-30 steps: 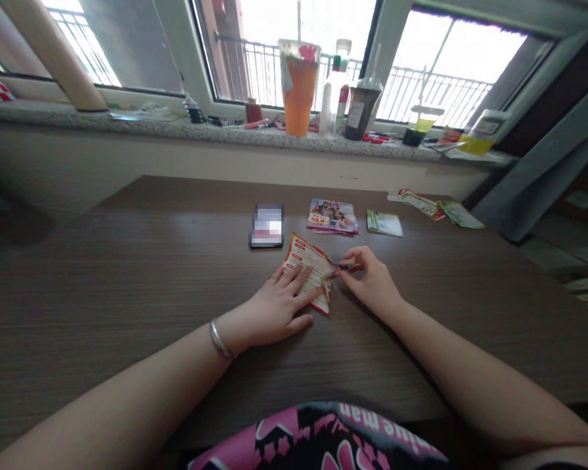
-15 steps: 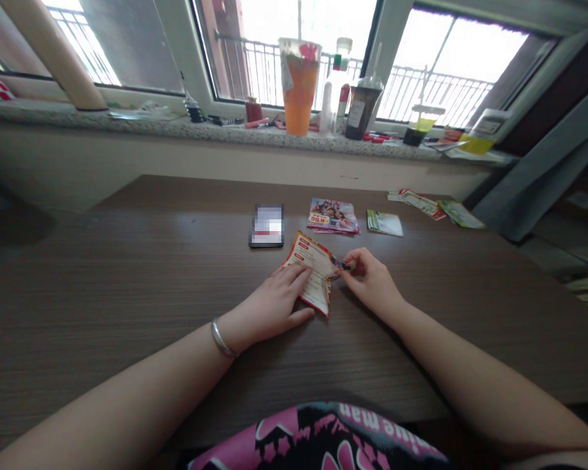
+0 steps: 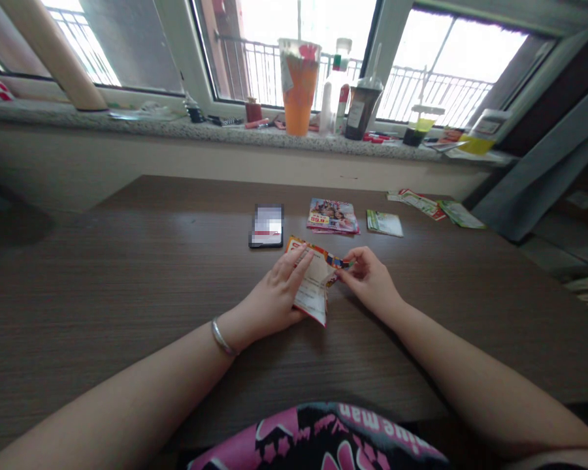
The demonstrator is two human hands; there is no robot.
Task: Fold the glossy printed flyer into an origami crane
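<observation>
right hand (image 3: 371, 279) clamps its grip on a printed leaflet (image 3: 315, 290); left hand (image 3: 274, 294) lies unclenched on it; shirt (image 3: 360, 431) reads "man".

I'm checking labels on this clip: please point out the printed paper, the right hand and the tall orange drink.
Printed paper (image 3: 316, 284), head view: uncovered middle of its pale face.
Right hand (image 3: 373, 281), head view: back of the hand.
Tall orange drink (image 3: 300, 94), head view: middle of the cup's side.
</observation>
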